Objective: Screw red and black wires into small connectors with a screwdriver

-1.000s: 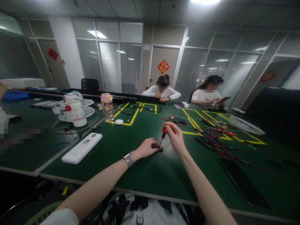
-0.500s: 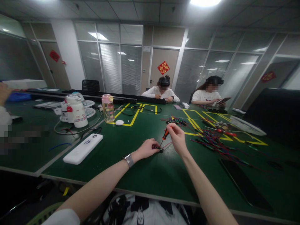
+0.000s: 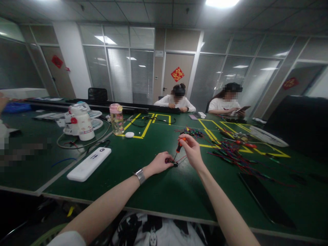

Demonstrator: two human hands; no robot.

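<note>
My right hand is closed around the orange and black handle of a screwdriver. Its thin shaft slants down to a small dark wired part lying on the green table. My left hand, with a metal-banded watch on the wrist, pinches that part from the left and steadies it against the tabletop. Red wire runs from the part toward my right hand. The part's details and the exact spot where the screwdriver's tip meets it are too small to make out.
Bundles of red and dark wires lie to the right, near a black phone-like slab. Leftward are a white power bank, a pink-lidded bottle and a white kettle-like jug. Two people sit across the table; another person's arm shows far left.
The whole view has shifted slightly. Both hands keep their grips, and the screwdriver stays at the small part, its handle turned or tilted a little.
</note>
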